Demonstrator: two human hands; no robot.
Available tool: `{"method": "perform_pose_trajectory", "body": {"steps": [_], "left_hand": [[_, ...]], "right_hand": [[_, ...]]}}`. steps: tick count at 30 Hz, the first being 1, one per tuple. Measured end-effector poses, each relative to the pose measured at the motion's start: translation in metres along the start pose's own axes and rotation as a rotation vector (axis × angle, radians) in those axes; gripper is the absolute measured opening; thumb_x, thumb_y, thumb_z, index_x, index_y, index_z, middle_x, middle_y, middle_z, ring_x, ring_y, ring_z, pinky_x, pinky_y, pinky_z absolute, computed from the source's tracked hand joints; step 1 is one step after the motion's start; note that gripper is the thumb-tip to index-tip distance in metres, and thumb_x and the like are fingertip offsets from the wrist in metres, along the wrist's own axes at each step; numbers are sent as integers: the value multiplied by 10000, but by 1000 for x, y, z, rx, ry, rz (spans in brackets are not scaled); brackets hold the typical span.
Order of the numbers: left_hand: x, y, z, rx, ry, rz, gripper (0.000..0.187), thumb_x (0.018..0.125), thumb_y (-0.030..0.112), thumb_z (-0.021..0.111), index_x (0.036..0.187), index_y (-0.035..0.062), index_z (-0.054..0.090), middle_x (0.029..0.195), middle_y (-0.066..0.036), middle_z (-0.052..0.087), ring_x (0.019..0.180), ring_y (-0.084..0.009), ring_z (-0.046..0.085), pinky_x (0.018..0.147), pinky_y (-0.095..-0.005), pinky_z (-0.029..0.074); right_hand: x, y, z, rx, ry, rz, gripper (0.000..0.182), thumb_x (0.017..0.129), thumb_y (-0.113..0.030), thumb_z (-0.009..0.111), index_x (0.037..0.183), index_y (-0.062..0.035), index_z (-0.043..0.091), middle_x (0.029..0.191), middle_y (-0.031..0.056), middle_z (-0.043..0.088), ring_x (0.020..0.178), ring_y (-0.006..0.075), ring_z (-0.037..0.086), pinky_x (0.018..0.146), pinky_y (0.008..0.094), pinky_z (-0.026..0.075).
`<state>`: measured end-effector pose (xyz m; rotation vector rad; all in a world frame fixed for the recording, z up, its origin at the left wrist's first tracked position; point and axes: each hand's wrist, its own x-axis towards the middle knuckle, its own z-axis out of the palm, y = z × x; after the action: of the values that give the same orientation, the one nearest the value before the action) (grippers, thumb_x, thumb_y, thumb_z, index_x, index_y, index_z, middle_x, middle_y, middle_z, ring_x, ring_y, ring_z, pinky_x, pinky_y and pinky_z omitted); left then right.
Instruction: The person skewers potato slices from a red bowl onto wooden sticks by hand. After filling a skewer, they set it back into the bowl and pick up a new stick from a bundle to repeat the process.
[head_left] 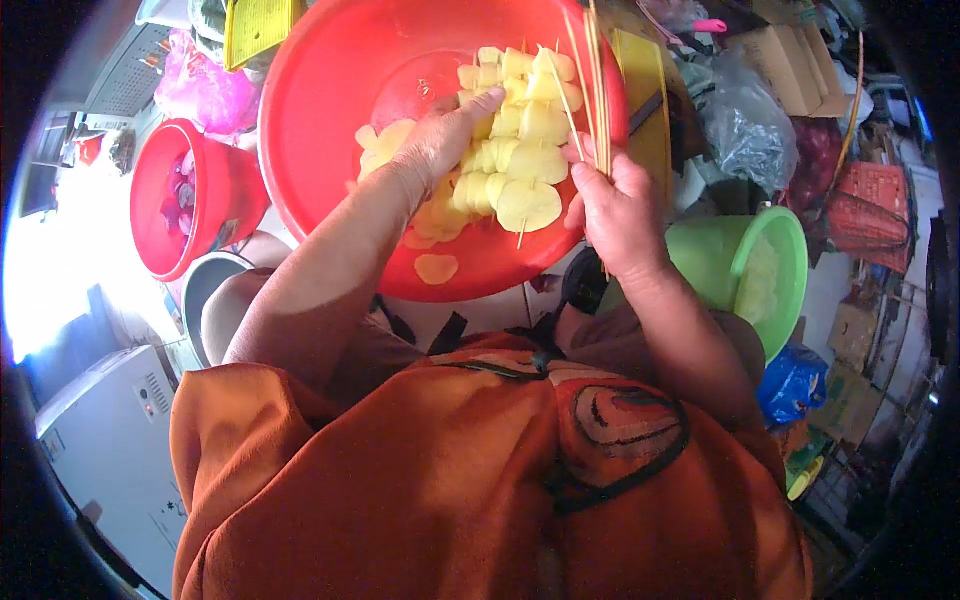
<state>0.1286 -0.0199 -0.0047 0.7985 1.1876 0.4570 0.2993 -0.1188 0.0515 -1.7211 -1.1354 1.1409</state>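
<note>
A wide red basin (330, 130) holds pale yellow slices (436, 268) and several skewers threaded with such slices (528, 205). My left hand (447, 140) reaches into the basin, its thumb lying on the threaded slices and its other fingers hidden beneath or behind them. At the basin's right side, my right hand (615, 200) is closed around a bundle of thin wooden sticks (598, 90) that point upward. The right fingertips are close to the threaded slices; whether they touch cannot be told.
A red bucket (150, 235) with purple pieces stands left, beside a grey bucket (197, 290). At right are a green bucket (790, 250) with pale contents, a blue bag (793, 385), a cardboard box (790, 70) and a red crate (870, 210).
</note>
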Motion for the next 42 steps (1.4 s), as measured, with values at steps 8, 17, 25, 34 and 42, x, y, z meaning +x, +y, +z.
{"method": "perform_pose_trajectory", "body": {"steps": [8, 17, 25, 34, 42], "left_hand": [[-12, 6, 15, -36, -315, 154, 822, 748, 435, 702, 1332, 21, 298, 1210, -129, 511, 1130, -242, 497, 944, -379, 419], [-22, 11, 15, -43, -439, 246, 794, 693, 270, 762, 1307, 28, 322, 1170, -115, 535, 1085, -230, 525, 941, -384, 420], [-7, -24, 5, -318, -436, 216, 649, 658, 24, 694, 1247, 54, 423, 1133, -94, 566, 1060, -232, 543, 946, -353, 421], [-15, -31, -15, -623, -599, -6, 533, 715, 146, 608, 1213, 26, 457, 1091, -142, 577, 984, -275, 574, 895, -407, 462], [-50, -2, -41, -738, -430, 209, 495, 705, 131, 630, 1162, 19, 479, 1030, -127, 594, 940, -262, 596, 853, -409, 497]], "right_hand": [[6, 0, 3, -85, -38, 18, 160, 848, -115, 461, 916, -13, 564, 548, 82, 573, 433, 187, 591, 449, 333, 483], [0, -9, 8, -63, -104, 50, 231, 847, -90, 453, 1023, 5, 566, 622, 95, 600, 437, 177, 582, 455, 328, 484], [-3, -4, 15, 112, -163, 51, 285, 868, -86, 472, 1119, 25, 549, 790, 90, 633, 453, 123, 551, 444, 272, 468], [4, -9, -2, 347, -78, 81, 293, 884, -107, 475, 1156, -8, 521, 969, 94, 624, 499, 92, 541, 365, 194, 370], [8, -4, 14, 226, -192, 289, 319, 851, -86, 475, 1158, 1, 483, 904, 114, 614, 527, 109, 563, 366, 202, 386]]}}
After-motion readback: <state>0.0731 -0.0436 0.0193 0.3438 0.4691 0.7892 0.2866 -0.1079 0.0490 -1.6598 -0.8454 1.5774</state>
